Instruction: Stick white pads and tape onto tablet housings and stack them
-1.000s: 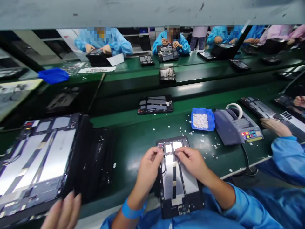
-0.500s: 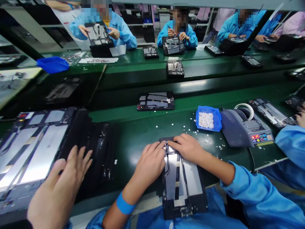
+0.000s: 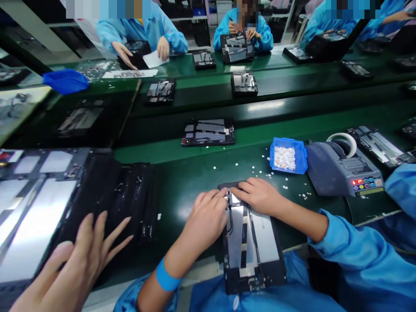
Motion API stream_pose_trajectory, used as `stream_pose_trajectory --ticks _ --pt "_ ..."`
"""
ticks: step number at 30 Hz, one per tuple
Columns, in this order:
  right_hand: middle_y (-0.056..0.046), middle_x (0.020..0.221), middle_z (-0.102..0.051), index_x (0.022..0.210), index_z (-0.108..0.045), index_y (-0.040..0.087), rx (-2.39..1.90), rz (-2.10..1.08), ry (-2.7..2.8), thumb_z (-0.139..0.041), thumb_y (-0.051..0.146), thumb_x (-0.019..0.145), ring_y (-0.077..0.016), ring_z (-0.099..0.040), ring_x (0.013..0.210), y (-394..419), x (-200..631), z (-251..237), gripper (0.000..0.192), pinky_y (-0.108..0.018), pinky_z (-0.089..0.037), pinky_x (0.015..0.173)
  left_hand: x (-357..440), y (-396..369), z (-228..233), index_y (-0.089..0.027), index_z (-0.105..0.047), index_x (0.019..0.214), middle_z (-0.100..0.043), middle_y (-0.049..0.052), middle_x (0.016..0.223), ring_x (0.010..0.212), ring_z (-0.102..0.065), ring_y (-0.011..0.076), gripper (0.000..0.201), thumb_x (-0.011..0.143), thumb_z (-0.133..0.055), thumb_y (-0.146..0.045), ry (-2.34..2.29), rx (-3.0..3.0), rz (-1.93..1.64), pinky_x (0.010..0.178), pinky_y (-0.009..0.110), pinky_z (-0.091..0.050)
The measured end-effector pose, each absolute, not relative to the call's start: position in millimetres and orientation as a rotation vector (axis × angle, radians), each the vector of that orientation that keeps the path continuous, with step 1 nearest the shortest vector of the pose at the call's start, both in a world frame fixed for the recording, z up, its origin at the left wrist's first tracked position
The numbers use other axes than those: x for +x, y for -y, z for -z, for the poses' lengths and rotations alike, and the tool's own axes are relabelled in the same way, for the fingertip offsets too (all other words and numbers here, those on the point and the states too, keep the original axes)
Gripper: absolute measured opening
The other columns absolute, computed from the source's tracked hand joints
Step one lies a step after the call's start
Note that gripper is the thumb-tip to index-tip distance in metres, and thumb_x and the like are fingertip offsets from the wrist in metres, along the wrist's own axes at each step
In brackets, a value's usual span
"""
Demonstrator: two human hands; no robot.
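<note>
In front of my body lies an opened tablet (image 3: 267,236), its battery plates and black ribbon cables bare. Its near end juts over the table edge toward my lap. My left hand (image 3: 208,216), with a blue band at the wrist, has its fingers closed at the tablet's top left corner. Across from it, my right hand (image 3: 260,195) curls over the top right part, fingertips pressed down close to the left ones. Any small part between the fingertips is hidden. At lower left, another person's hand (image 3: 87,255) spreads its fingers beside a larger-looking opened tablet (image 3: 39,225) on a black stand.
Beyond my right hand stand a blue bin (image 3: 303,156) of small white pieces and a grey tape dispenser (image 3: 331,173). White scraps dot the green table (image 3: 182,182). Another opened tablet (image 3: 208,132) lies ahead. Co-workers in blue sit across the line.
The view has shifted slightly; my hands stay at the tablet's top. The neighbouring hand moved down with fingers spread wider. Across the line, a co-worker's raised tablet is gone; one now lies below.
</note>
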State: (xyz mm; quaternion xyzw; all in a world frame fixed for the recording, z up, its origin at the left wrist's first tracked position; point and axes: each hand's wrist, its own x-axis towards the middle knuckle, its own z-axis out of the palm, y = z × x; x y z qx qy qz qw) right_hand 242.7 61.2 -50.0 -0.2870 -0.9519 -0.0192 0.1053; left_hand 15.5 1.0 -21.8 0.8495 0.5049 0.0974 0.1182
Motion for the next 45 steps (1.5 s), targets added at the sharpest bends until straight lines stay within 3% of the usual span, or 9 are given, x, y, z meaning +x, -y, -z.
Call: stream_pose_trajectory --ticks 6,11,14,16,18,30,45 --pt "-0.011 0.109 -0.067 0.136 -0.061 0.016 -0.869 0.106 2.861 -0.046 0.019 0.106 -0.0235 -0.052 0.09 -60 239 46 0.034 -0.036 -0.038 0.07 20 0 15 -0.016 -0.07 0.103 -0.066 0.021 0.141 0.126 -0.062 0.039 0.027 0.087 -0.051 -0.007 -1.486 2.519 -0.227 0.107 0.056 -0.042" --pt "-0.012 0.108 -0.066 0.133 -0.06 0.012 -0.853 0.118 2.945 -0.046 0.018 0.105 -0.0238 -0.053 0.089 -60 235 39 0.032 -0.036 -0.037 0.068 13 -7 11 -0.022 -0.066 0.088 -0.073 0.013 0.13 0.124 -0.062 0.0332 0.017 0.093 -0.051 -0.018 -1.493 2.23 -0.421 0.106 0.052 -0.043" --pt "-0.013 0.111 -0.066 0.135 -0.059 0.012 -0.829 0.075 2.948 -0.047 0.019 0.105 -0.0239 -0.053 0.09 -62 237 40 0.033 -0.036 -0.038 0.069 7 -20 6 -0.023 -0.065 0.084 -0.077 0.006 0.1 0.098 -0.068 0.0249 0.017 0.094 -0.053 -0.03 -1.518 1.85 -0.563 0.087 0.038 -0.05" --pt "-0.013 0.111 -0.066 0.137 -0.057 0.013 -0.829 0.061 2.929 -0.046 0.019 0.105 -0.0239 -0.053 0.09 -62 239 43 0.034 -0.036 -0.037 0.069 7 -31 6 -0.022 -0.066 0.084 -0.071 0.003 0.081 0.077 -0.063 0.0201 0.018 0.091 -0.055 -0.034 -1.492 1.656 -0.541 0.07 0.031 -0.048" --pt "-0.012 0.109 -0.065 0.137 -0.058 0.013 -0.84 0.057 2.907 -0.045 0.018 0.105 -0.024 -0.052 0.09 -63 240 46 0.034 -0.036 -0.037 0.069 10 -40 9 -0.021 -0.066 0.082 -0.066 0.001 0.075 0.069 -0.058 0.0178 0.017 0.089 -0.056 -0.033 -1.456 1.588 -0.49 0.064 0.029 -0.044" --pt "-0.011 0.104 -0.064 0.13 -0.062 0.014 -0.838 0.058 2.845 -0.043 0.018 0.106 -0.0238 -0.05 0.088 -64 239 50 0.03 -0.036 -0.035 0.069 25 -59 11 -0.021 -0.066 0.085 -0.068 0.007 0.086 0.086 -0.062 0.0247 0.02 0.094 -0.048 -0.023 -1.562 2.013 -0.201 0.075 0.035 -0.044" --pt "-0.01 0.101 -0.065 0.129 -0.062 0.014 -0.847 0.097 2.839 -0.043 0.018 0.107 -0.0236 -0.05 0.087 -63 239 51 0.03 -0.037 -0.034 0.067 29 -59 16 -0.021 -0.065 0.083 -0.067 0.007 0.085 0.084 -0.062 0.0242 0.019 0.096 -0.05 -0.021 -1.64 2.052 -0.17 0.073 0.034 -0.044"
